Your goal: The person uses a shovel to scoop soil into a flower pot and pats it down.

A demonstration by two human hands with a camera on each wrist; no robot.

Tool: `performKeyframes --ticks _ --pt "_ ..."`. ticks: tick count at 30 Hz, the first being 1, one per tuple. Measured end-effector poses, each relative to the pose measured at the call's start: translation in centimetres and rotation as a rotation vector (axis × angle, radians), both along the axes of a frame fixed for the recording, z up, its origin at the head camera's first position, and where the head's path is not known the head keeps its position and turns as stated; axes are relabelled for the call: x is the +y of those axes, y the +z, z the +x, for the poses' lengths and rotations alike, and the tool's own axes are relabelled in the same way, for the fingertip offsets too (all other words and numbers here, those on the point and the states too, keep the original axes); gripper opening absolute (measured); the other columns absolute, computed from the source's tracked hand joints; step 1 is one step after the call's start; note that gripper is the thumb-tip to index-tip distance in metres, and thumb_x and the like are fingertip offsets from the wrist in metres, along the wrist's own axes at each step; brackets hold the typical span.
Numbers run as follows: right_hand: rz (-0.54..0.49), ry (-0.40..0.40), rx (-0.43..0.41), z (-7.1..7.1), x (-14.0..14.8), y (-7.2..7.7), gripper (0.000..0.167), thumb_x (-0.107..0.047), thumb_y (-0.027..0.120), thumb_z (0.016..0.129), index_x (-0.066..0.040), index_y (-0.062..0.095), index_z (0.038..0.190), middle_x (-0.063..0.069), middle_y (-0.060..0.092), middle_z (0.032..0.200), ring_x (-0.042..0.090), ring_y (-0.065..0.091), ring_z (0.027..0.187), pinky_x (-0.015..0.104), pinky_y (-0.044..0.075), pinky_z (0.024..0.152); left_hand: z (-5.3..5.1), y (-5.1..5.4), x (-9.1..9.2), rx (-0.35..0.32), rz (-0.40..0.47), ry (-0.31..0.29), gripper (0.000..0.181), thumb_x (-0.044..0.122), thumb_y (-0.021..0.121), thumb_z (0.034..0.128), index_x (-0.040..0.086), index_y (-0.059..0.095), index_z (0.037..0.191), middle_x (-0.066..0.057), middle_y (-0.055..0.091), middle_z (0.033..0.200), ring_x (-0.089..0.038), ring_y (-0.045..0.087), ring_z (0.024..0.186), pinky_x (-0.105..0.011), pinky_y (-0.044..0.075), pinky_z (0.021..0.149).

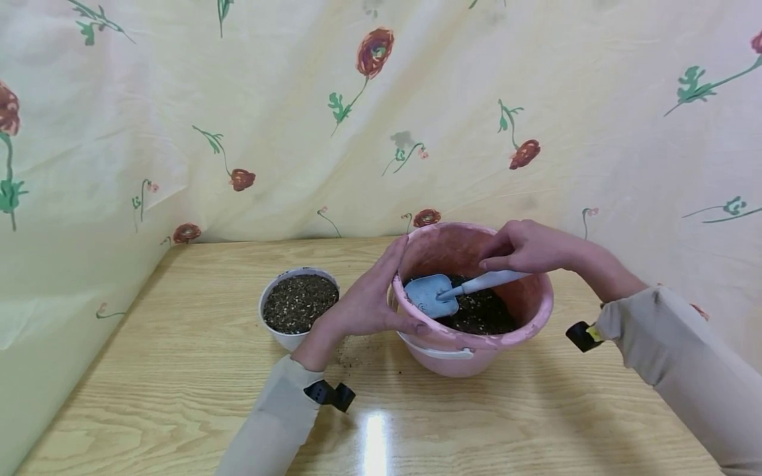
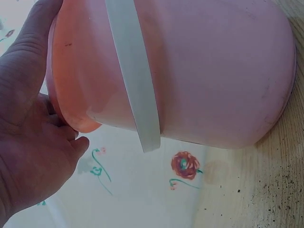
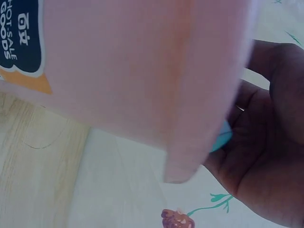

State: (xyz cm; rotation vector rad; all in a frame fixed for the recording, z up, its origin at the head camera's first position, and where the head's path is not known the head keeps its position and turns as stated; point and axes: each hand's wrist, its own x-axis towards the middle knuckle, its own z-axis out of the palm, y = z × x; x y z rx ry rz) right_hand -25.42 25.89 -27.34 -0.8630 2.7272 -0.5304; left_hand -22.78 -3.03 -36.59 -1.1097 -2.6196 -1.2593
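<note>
A pink bucket (image 1: 452,365) with a white handle strap (image 2: 135,76) stands on the table, dark soil (image 1: 479,314) inside it. At its left rim my left hand (image 1: 378,301) grips the edge, thumb toward the front and fingers farther back. My right hand (image 1: 530,246) reaches over the right rim and holds the handle of a light blue hand trowel (image 1: 430,296). The trowel's blade lies inside the bucket, near the left wall above the soil. In the right wrist view the bucket wall hides most of the trowel; only its blue handle end (image 3: 222,137) shows in the palm.
To the left of the bucket is a white pot (image 1: 290,340) filled with dark soil. Soil crumbs (image 1: 351,357) lie scattered on the wooden table (image 1: 178,370) between the two. A flowered cloth (image 1: 286,119) hangs behind and at the sides.
</note>
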Motion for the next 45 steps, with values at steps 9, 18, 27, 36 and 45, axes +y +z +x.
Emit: performKeyframes --ticks 9,18,27,36,45 --pt "0.015 -0.032 -0.011 0.7 -0.3 1.2 0.020 -0.020 0.066 0.091 -0.006 0.075 0.103 -0.002 0.071 0.078 0.013 0.059 0.065 0.027 0.050 0.061 0.2 0.0 -0.1 -0.006 0.017 -0.002 0.138 0.041 0.092 0.0583 0.036 -0.009 0.153 0.009 -0.003 0.161 -0.018 0.008 0.146 -0.047 0.020 0.114" --pt "0.014 0.040 0.074 2.4 -0.8 1.6 0.017 -0.017 0.067 0.091 -0.007 0.074 0.103 -0.003 0.071 0.081 0.008 0.061 0.067 0.025 0.051 0.062 0.3 0.2 -0.2 0.042 0.022 -0.032 0.138 0.042 0.092 0.0587 0.031 -0.007 0.154 0.009 -0.001 0.161 -0.021 0.011 0.146 -0.049 0.023 0.113" --pt "0.002 0.111 0.263 4.7 -1.2 1.6 0.034 -0.019 0.064 0.093 -0.007 0.064 0.124 0.007 0.065 0.121 0.024 0.062 0.106 0.045 0.050 0.088 0.9 1.5 -1.7 0.073 0.005 -0.037 0.116 0.042 0.083 0.0736 0.035 0.001 0.155 0.011 0.008 0.160 -0.018 0.016 0.145 -0.048 0.026 0.112" --pt "0.005 0.119 0.564 7.1 -0.9 0.7 0.049 -0.023 0.066 0.091 -0.012 0.054 0.137 0.015 0.049 0.141 0.036 0.045 0.127 0.056 0.040 0.097 2.6 2.9 -5.4 0.169 -0.124 0.025 0.086 0.045 0.057 0.0943 0.024 0.002 0.156 0.001 0.007 0.162 -0.018 0.009 0.147 -0.049 0.023 0.114" --pt "0.030 0.098 0.737 9.3 -0.1 0.0 0.063 -0.031 0.065 0.091 -0.023 0.040 0.148 0.014 0.037 0.150 0.036 0.031 0.138 0.056 0.029 0.105 4.1 3.2 -8.7 0.385 -0.222 0.083 0.077 0.038 0.055 0.0974 0.009 0.013 0.155 -0.010 0.016 0.160 -0.028 0.011 0.147 -0.050 0.021 0.114"
